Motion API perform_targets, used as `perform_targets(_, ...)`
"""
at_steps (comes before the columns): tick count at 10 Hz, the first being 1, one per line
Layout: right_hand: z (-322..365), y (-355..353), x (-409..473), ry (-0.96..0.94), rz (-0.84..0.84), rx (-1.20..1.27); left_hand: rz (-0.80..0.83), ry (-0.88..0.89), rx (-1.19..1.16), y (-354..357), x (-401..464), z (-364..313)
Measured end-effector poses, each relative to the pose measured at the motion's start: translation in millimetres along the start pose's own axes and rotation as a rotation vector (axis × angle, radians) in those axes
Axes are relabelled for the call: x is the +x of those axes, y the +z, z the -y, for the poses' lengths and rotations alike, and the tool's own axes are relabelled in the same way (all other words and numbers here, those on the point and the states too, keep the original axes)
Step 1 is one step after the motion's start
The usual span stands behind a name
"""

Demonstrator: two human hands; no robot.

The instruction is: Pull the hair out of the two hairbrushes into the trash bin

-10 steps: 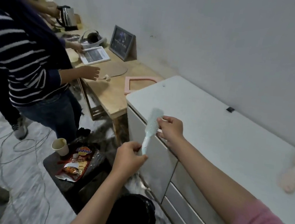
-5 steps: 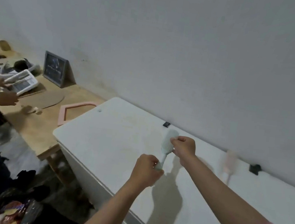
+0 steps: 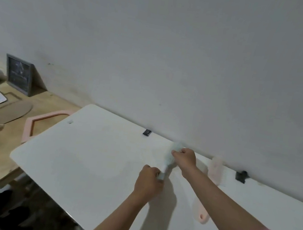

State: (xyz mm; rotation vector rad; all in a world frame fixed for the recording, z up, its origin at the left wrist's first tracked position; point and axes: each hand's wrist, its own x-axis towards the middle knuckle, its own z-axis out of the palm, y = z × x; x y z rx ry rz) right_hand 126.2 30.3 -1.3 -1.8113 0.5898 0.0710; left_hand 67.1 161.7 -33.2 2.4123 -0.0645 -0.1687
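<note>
Left hand [image 3: 147, 180] gripping the pale green hairbrush [image 3: 169, 161] handle and right hand [image 3: 185, 158] pinching at its head over the white cabinet top [image 3: 83, 154], I judge the pink hairbrush [image 3: 215, 170] beside it still awaits cleaning, bin unseen.

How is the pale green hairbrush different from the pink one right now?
The pale green hairbrush is held above the white cabinet top, the left hand on its handle and the right hand at its head; the pink hairbrush lies untouched on that top, nearer the wall. The colours differ too. Both are plastic, handled brushes.
</note>
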Motion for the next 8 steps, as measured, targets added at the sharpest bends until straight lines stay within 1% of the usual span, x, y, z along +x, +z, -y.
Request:
perform_targets(3,1.3,-7.3,-4.3,-0.057,0.054,0.072,-0.006,-0.051,-0.052,17.1,13.1,1.7)
perform_targets(6,2.2,-18.2,-23.8,-0.087,0.087,0.086,-0.005,-0.076,-0.017,14.1,10.5,-7.1)
perform_targets(8,-6.5,-21.8,-51.9,-0.104,0.059,0.023,-0.016,-0.089,0.043,12.1,-4.8,-9.8)
